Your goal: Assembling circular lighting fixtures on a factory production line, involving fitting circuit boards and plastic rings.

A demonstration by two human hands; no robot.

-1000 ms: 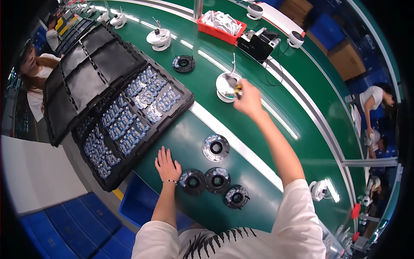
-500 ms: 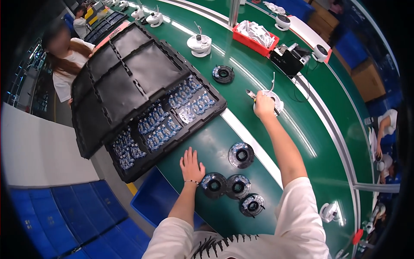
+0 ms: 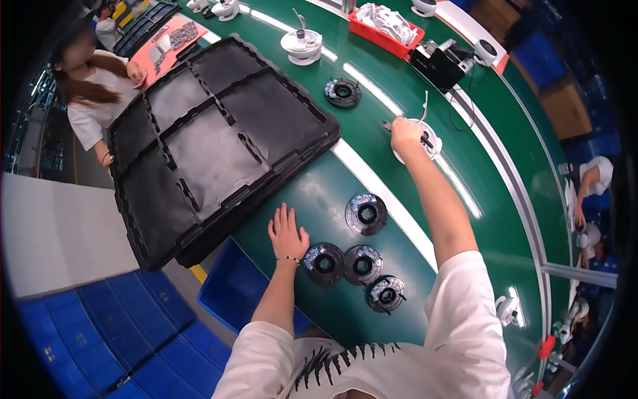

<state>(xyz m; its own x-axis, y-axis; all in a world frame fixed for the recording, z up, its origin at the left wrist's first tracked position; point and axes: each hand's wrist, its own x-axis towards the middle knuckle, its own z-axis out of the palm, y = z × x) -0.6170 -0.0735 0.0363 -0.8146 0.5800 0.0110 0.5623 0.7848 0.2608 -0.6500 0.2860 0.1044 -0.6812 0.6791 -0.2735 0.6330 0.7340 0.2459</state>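
Note:
Palm down with fingers spread, my left hand (image 3: 287,234) rests on the green tabletop (image 3: 312,193). Several round black discs with ring centres and small blue circuit boards lie to its right, the nearest disc (image 3: 323,264) close to my wrist. My right hand (image 3: 405,135) is stretched forward over the green conveyor belt, closed around pliers (image 3: 387,125) whose metal tip pokes out on the left. Just beyond that hand sits a white round housing (image 3: 435,147) with a thin upright stem; my hand partly covers it.
A large black compartment tray (image 3: 206,149) lies at the left, on top of another. Beside it stands a person (image 3: 100,93). On the belt are another black disc (image 3: 342,93) and a white housing (image 3: 302,46). Farther back are a red bin (image 3: 385,26) of white parts and a black device (image 3: 435,64).
The upper black tray has come down toward me and now covers the circuit boards in the tray below. The person's hand by it has shifted. My hands keep nearly the same poses.

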